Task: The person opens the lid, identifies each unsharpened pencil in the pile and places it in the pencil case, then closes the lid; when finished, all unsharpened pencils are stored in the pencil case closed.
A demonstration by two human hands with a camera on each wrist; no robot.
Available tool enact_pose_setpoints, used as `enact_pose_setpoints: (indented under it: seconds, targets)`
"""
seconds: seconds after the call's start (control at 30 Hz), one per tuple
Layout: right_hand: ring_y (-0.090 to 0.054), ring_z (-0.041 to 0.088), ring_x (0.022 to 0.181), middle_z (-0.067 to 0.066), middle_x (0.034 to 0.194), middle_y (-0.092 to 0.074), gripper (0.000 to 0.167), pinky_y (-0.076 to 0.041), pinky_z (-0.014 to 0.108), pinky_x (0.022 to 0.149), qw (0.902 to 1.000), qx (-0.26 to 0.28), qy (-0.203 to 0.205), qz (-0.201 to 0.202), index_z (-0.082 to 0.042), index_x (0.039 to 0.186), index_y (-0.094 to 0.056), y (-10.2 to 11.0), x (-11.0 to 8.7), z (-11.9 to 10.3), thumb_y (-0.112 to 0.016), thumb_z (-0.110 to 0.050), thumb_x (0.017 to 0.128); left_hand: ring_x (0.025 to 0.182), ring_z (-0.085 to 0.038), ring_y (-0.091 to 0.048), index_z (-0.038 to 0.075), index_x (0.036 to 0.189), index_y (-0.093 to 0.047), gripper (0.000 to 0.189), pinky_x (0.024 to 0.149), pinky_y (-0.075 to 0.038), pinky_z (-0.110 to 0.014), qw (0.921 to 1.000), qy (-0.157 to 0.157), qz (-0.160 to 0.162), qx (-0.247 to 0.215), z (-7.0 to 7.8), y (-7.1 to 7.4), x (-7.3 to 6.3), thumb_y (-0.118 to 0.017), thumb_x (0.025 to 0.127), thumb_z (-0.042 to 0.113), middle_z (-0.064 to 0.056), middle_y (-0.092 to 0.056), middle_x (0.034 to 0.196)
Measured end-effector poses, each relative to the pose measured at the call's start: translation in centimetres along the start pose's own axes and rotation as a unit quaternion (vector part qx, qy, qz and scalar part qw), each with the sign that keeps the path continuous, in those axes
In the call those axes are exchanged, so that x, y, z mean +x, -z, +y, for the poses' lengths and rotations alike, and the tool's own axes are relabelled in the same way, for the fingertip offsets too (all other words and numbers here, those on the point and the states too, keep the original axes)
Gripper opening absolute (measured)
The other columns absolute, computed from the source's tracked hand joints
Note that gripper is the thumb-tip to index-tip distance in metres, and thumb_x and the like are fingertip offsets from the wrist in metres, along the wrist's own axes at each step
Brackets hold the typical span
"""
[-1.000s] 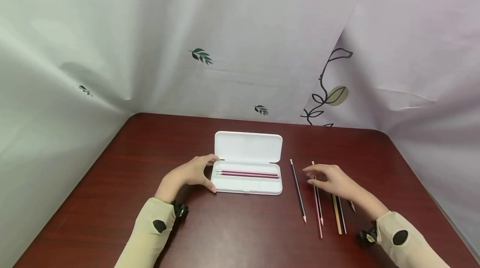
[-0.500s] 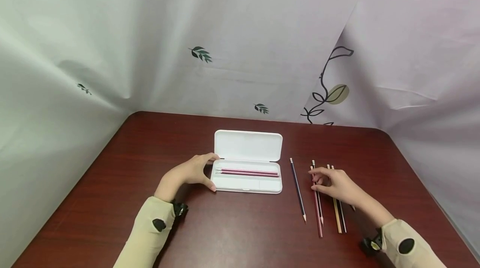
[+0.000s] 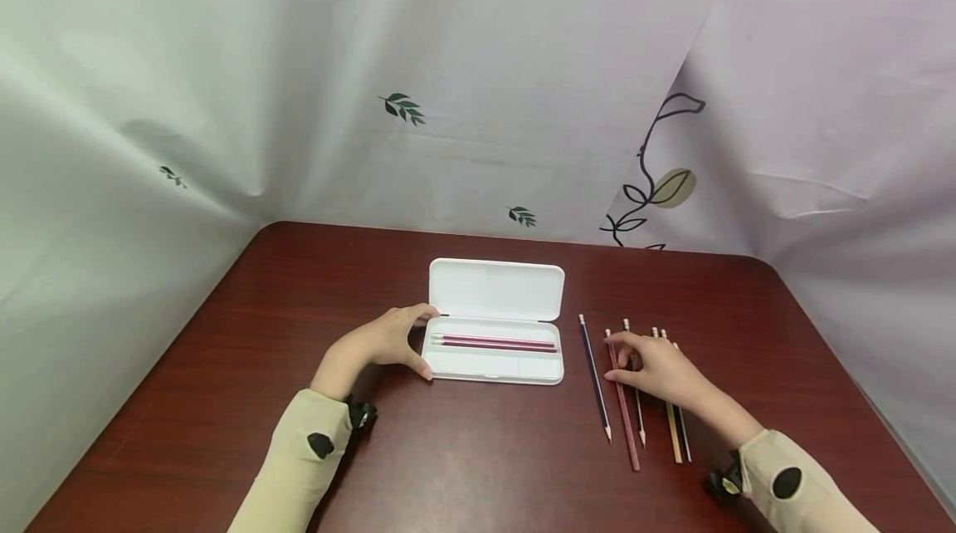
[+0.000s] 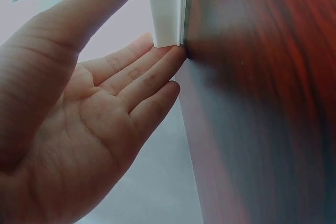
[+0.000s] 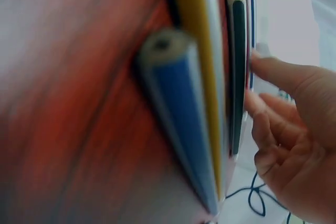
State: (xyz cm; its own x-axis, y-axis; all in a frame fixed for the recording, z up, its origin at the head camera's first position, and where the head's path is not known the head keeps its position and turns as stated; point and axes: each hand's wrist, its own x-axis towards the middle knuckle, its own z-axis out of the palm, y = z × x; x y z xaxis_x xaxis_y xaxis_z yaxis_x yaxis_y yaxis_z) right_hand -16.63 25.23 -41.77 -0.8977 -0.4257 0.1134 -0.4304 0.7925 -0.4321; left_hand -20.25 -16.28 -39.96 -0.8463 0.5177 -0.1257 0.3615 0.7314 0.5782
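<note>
A white pencil case (image 3: 466,363) lies with its lid (image 3: 496,290) raised, and red pencils (image 3: 496,343) rest in its back compartment. My left hand (image 3: 382,340) spans the case's left end, thumb at the front corner and fingers at the back one; the left wrist view shows fingertips against the case end (image 4: 167,14). My right hand (image 3: 665,365) pinches a red pencil (image 3: 626,425) near its eraser end, thumb and fingers on either side. Beside it lie a dark pencil (image 3: 595,379) on the left and another dark pencil (image 3: 641,417) on the right.
Right of the held pencil lie a yellow pencil (image 3: 675,433) and a blue pencil (image 5: 178,103), partly under the right hand in the head view. The brown table (image 3: 463,450) ends at a pale curtain (image 3: 478,159) behind and at both sides.
The right hand came down to the red pencil, took hold of it, and shifted its eraser end left, away from the neighbouring dark pencil. My left hand has stayed at the case.
</note>
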Motion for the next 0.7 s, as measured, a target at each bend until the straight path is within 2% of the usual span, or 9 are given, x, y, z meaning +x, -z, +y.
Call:
enact_pose_setpoints:
  seconds: [0.17, 0.37, 0.57, 0.7]
  targets:
    - [-0.040, -0.001, 0.050, -0.012, 0.064, -0.054, 0.044, -0.036, 0.020, 0.049, 0.9994, 0.016, -0.032, 0.003, 0.000, 0.107, -0.058, -0.3, 0.6, -0.8, -0.079, -0.021, 0.074, 0.120, -0.030, -0.052, 0.002, 0.126, -0.047, 0.087, 0.102, -0.037, -0.045, 1.0000, 0.003, 0.001, -0.001, 0.0, 0.1, -0.1, -0.090, 0.056, 0.029, -0.019, -0.055, 0.127]
    - [-0.044, 0.006, 0.052, -0.008, 0.061, -0.054, 0.043, -0.038, 0.024, 0.053, 0.9955, 0.020, -0.086, -0.035, 0.000, 0.097, -0.054, 0.3, 1.0, -1.8, -0.080, -0.023, 0.071, 0.119, -0.029, -0.053, 0.001, 0.126, -0.047, 0.087, 0.101, -0.038, -0.044, 1.0000, -0.003, 0.004, -0.003, 0.0, 0.0, 0.0, -0.090, 0.055, 0.029, -0.018, -0.056, 0.126]
    - [-0.054, 0.008, 0.051, -0.007, 0.058, -0.060, 0.046, -0.045, 0.029, 0.057, 0.9890, 0.048, -0.125, -0.064, 0.003, 0.100, -0.055, 0.5, 1.1, -2.2, -0.080, -0.021, 0.070, 0.119, -0.029, -0.053, 0.002, 0.126, -0.048, 0.087, 0.101, -0.038, -0.044, 1.0000, 0.003, 0.005, -0.008, 0.1, -0.1, -0.1, -0.090, 0.055, 0.028, -0.018, -0.057, 0.126]
    - [-0.060, 0.011, 0.049, -0.004, 0.057, -0.062, 0.042, -0.049, 0.030, 0.055, 0.9841, 0.069, -0.147, -0.072, 0.006, 0.101, -0.056, 0.4, 1.3, -2.5, -0.077, -0.016, 0.072, 0.119, -0.029, -0.052, 0.002, 0.126, -0.048, 0.087, 0.101, -0.038, -0.044, 1.0000, 0.003, 0.005, -0.005, 0.0, -0.1, 0.0, -0.090, 0.055, 0.029, -0.018, -0.057, 0.126]
